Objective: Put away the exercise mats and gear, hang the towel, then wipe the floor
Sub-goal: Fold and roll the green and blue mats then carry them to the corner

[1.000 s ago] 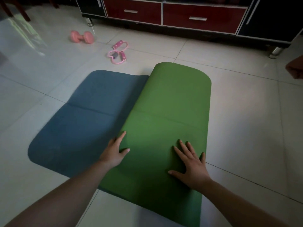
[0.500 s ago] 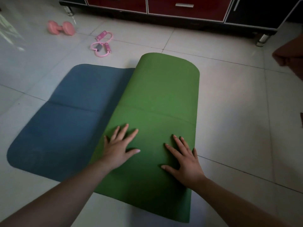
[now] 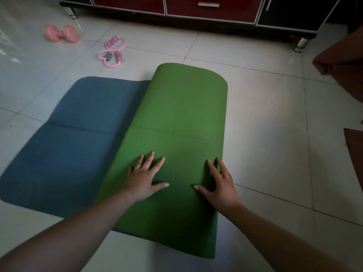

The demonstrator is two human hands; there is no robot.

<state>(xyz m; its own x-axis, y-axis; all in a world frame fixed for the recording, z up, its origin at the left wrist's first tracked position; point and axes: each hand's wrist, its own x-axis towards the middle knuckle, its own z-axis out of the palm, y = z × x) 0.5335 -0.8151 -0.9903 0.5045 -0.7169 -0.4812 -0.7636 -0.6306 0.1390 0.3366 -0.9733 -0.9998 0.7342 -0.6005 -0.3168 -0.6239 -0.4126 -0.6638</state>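
An exercise mat lies on the tiled floor, blue on top (image 3: 78, 138), with its green underside (image 3: 182, 114) folded over the right half. My left hand (image 3: 144, 177) lies flat on the green fold, fingers spread. My right hand (image 3: 220, 183) presses flat near the fold's right edge, fingers straight. A pink dumbbell (image 3: 61, 33) and a pink resistance band with foam handles (image 3: 112, 52) lie on the floor at the far left.
A low cabinet with red drawers (image 3: 208, 8) and metal legs runs along the back. A brown cloth-like object (image 3: 341, 63) hangs in at the right edge. White floor tiles (image 3: 275, 134) surround the mat.
My left hand moved from the fold's left edge onto the green surface and flattened out. The right hand shifted slightly toward the right edge. The view moved closer and to the left.
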